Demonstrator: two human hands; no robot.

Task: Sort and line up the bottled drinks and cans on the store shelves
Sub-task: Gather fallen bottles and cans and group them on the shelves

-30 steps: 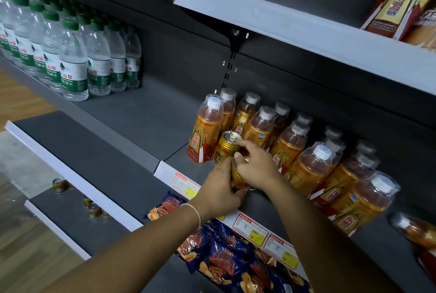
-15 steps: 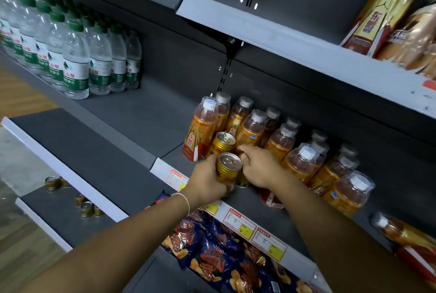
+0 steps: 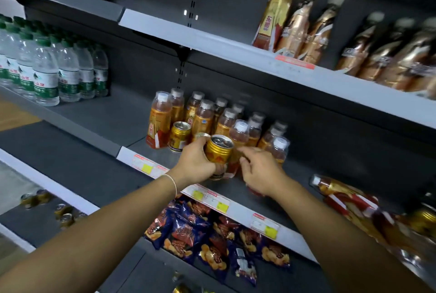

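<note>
Dark grey store shelving fills the view, and the middle shelf carries a block of orange bottles that serves as the reference here. Just in front of the block's left end a gold can stands upright. In front of the block's middle, the left hand wraps its fingers and thumb round the body of a second can, held clear of the shelf and tipped slightly toward the camera. The right hand hovers in front of the block's right half, fingers loosely bent and apparently holding nothing. Motion blur makes it hard to say what sits directly beneath the lifted can.

Water bottles stand far left of the orange block, a fallen bottle lies to its right, and snack bags sit on the shelf below it.

The step in hand looks like seating the lifted can in a front row. It probably goes best if the can is levelled first, then lowered just right of the standing can, touching or nearly touching it. The grip should hold until the base sits flat. The free hand could brace the nearest orange bottles, which stand close enough to be knocked. Turning the label outward would finish the placement.
</note>
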